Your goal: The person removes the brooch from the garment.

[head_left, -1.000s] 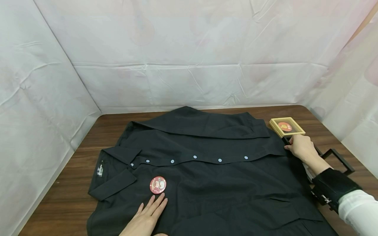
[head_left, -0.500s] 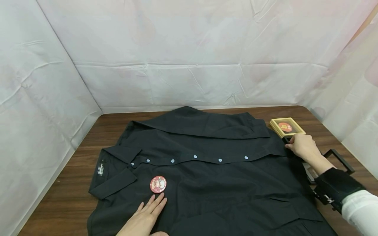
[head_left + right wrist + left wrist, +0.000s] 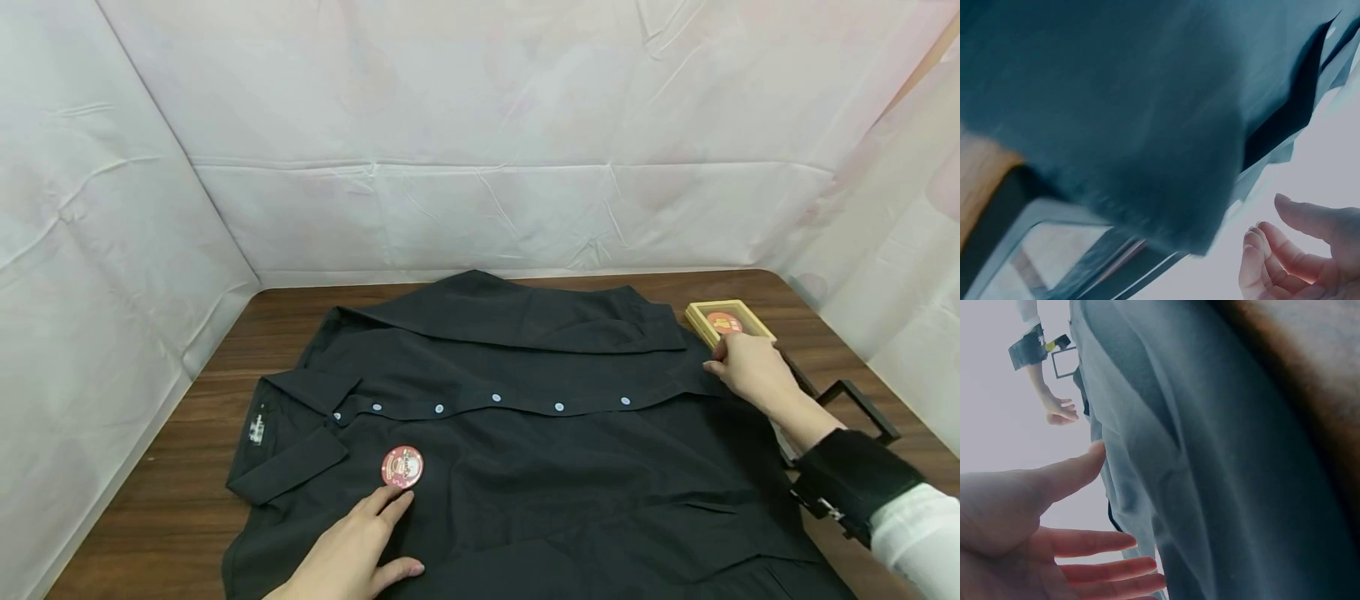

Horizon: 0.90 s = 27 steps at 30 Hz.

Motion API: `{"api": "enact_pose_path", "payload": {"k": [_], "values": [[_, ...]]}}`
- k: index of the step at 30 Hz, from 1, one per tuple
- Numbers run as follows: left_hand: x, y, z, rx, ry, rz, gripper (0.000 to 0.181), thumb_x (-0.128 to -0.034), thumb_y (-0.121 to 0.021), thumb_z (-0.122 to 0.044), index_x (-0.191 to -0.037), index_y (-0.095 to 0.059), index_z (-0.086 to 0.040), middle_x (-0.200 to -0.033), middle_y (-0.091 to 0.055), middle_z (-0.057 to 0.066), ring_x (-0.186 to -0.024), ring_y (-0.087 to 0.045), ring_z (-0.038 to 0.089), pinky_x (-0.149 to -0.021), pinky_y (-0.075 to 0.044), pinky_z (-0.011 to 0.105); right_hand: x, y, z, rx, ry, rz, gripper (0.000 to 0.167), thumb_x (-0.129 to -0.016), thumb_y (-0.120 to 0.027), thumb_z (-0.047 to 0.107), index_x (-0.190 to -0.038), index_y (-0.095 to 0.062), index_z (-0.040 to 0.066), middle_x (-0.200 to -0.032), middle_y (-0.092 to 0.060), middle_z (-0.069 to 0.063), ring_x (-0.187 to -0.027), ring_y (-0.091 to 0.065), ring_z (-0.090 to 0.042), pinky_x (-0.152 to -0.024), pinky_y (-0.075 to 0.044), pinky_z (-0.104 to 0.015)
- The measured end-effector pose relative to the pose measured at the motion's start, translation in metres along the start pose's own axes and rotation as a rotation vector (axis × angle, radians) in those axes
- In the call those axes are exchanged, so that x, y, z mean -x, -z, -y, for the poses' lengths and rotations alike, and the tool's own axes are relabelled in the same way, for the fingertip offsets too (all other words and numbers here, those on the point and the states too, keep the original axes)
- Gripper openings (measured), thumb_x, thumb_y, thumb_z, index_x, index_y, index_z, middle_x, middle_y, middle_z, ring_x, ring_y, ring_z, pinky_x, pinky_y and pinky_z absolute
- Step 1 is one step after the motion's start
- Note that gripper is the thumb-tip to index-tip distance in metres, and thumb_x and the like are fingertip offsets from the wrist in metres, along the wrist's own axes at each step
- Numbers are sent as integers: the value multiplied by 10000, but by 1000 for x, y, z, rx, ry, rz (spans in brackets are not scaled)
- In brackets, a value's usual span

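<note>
Fingers spread on the near side: the left hand (image 3: 348,542) is out over the dark shirt (image 3: 570,467), thumb wide, nothing in its grasp. Its fingertips come right up to the lower rim of the round red badge (image 3: 402,467); touching or just beside, I can't call it. Light pressure looks the right play here: lean too hard and the cloth could ruck or the badge skid. Pale lettering on that badge, too small to read.

On we go across the shirt, face up over the table (image 3: 165,467), collar to the left, front edge running crosswise with its pale buttons (image 3: 497,398). Inside the collar, a neck label (image 3: 257,429), whitish marks, no word to be made out.

Over to the right hand (image 3: 757,375), by the shirt's right-hand edge: fingers loosely bent, thumb apart from them in the right wrist view, no cloth between. To take that edge well, I'd say, wants a fine pinch on fabric alone, clear of the black frame (image 3: 858,408) beside that forearm, which could snag a fold.

Just past those knuckles, the yellow case (image 3: 697,321), an orange disc (image 3: 722,321) inside it, partly covered by the hand, its yellow print unreadable. And farthest off, white sheeting (image 3: 480,125), creased, showing no writing.
</note>
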State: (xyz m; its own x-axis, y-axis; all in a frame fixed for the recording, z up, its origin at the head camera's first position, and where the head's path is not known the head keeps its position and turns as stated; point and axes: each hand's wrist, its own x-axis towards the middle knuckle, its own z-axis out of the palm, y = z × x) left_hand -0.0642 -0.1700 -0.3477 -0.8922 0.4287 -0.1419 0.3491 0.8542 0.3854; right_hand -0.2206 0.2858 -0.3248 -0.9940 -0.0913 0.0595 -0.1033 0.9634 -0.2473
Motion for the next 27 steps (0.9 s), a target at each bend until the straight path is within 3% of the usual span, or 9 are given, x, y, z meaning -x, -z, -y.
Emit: {"api": "enact_pose_path", "payload": {"k": [12, 21, 27], "values": [[-10, 6, -10, -71, 86, -143, 583, -689, -746, -320, -1092, -570, 62, -1144, -507, 188, -1040, -493, 329, -780, -452, 472, 7, -6, 41, -52, 140, -41, 153, -778, -661, 77, -787, -581, -53, -668, -585, -117, -559, -547, -221, -505, -445, -372], [-19, 4, -9, -185, 48, -270, 569, -660, -773, -286, -1065, -578, 63, -1047, -534, 148, -940, -531, 262, -671, -489, 376, 21, -9, 77, -115, 253, -36, 121, -762, -684, 73, -778, -596, -8, -673, -565, -48, -555, -534, -145, -481, -443, -300], [-28, 2, -7, -237, 30, -316, 553, -646, -785, -270, -1043, -588, 60, -1007, -534, 135, -905, -533, 250, -636, -490, 358, 33, -11, 101, -117, 304, -18, 131, -753, -700, 100, -797, -609, 17, -680, -550, -10, -593, -540, -123, -510, -454, -281]]}}
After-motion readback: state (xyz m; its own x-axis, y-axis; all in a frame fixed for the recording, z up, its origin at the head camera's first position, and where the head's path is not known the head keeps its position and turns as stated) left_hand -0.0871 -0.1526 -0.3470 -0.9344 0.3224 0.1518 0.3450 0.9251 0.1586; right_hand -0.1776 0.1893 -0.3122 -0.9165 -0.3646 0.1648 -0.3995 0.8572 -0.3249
